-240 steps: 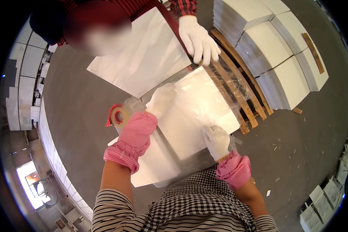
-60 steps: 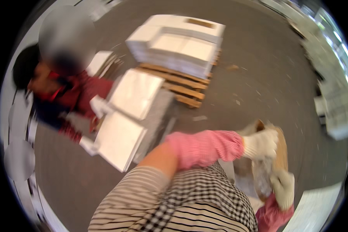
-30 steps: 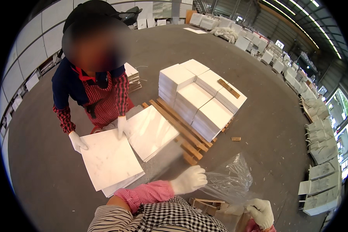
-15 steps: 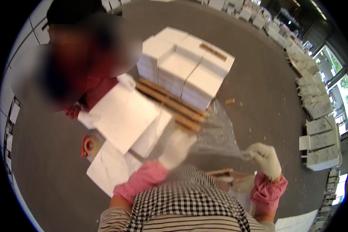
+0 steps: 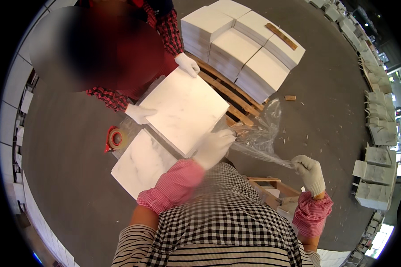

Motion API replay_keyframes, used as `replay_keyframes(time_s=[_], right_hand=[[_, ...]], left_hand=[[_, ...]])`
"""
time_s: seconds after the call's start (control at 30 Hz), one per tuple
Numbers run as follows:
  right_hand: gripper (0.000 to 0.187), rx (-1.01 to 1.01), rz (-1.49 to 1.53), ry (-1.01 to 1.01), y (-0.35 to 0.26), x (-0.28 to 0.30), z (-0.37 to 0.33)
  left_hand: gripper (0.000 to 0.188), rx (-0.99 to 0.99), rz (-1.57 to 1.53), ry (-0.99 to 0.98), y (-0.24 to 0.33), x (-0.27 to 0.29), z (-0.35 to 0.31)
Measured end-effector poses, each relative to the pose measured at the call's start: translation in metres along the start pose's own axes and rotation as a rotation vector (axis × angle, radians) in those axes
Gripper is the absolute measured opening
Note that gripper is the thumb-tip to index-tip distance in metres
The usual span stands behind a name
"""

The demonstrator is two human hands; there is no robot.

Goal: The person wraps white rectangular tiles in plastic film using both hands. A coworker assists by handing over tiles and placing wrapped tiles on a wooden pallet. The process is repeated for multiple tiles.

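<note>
Both gloved: left hand [image 5: 214,147], right hand [image 5: 309,173] | grip: pinching crinkled clear film [image 5: 263,137] | veined slab [image 5: 143,156]

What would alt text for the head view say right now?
A person's white-gloved left hand and white-gloved right hand hold a crumpled clear plastic sheet stretched between them. Opposite, a co-worker's white-gloved hands hold a flat white slab with faint grey veins, near stacks of white slabs on a wooden pallet.
</note>
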State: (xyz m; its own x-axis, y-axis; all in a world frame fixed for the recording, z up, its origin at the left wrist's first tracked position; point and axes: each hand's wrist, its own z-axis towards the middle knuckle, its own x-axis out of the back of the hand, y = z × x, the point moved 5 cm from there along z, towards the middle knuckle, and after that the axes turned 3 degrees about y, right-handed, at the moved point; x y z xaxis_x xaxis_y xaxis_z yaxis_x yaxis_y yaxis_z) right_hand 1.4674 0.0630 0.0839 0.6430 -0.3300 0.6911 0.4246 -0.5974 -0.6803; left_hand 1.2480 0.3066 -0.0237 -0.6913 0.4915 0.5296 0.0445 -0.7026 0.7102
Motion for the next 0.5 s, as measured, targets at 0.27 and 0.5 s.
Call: replay_keyframes(time_s=[0.27, 0.5], right_hand=[[0.015, 0.077, -0.025, 0.013, 0.026, -0.033, 0.048], [0.019, 0.364, -0.045, 0.114, 0.018, -0.077, 0.084]], left_hand=[[0.023, 0.068, 0.071, -0.074, -0.038, -0.014, 0.016], [0.016, 0.315, -0.129, 0.061, -0.116, -0.012, 0.039]])
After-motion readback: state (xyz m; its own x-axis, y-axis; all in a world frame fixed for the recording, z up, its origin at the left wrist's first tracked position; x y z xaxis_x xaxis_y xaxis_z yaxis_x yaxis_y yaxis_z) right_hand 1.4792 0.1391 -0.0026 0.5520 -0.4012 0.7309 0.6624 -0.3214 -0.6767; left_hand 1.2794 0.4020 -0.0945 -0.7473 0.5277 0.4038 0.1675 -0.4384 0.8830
